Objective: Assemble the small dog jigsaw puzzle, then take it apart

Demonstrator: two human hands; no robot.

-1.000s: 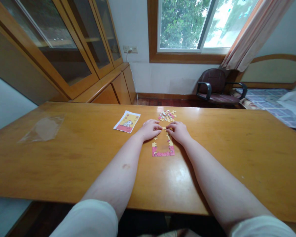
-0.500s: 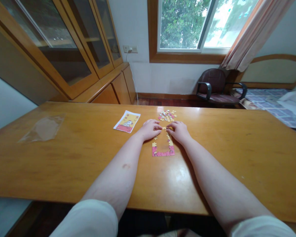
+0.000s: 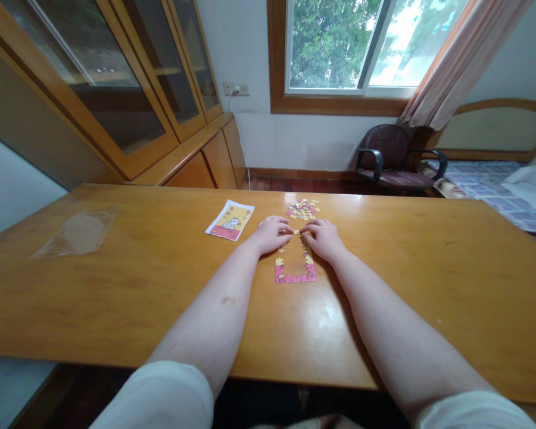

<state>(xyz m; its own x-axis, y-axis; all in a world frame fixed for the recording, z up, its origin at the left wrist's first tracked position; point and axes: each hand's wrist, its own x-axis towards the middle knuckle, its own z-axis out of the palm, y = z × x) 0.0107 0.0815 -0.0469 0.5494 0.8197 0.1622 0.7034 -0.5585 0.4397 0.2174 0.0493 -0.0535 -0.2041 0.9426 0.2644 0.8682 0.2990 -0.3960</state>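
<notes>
A partly joined jigsaw puzzle border [image 3: 295,278] lies on the table, pink at the near side and yellow up its sides. At its far end, my left hand [image 3: 272,234] has its fingers closed on the left side of a small yellow puzzle piece [image 3: 296,232]. From the other side my right hand [image 3: 324,238] pinches at the same row of pieces, thumb and fingers close together. My fingers cover part of the upper border. Just beyond them sits a heap of loose puzzle pieces [image 3: 302,209], yellow, pink and white.
Left of the puzzle lies a picture card [image 3: 230,220] with a white animal on yellow and pink. A clear plastic bag [image 3: 81,233] rests farther left on the wooden table [image 3: 129,286]. Past the far edge stand an office chair [image 3: 386,152] and a glass-door cabinet [image 3: 161,77].
My right hand has shifted very slightly to the left, toward my left hand, and the yellow piece between them shows a little less. The rest looks the same.
</notes>
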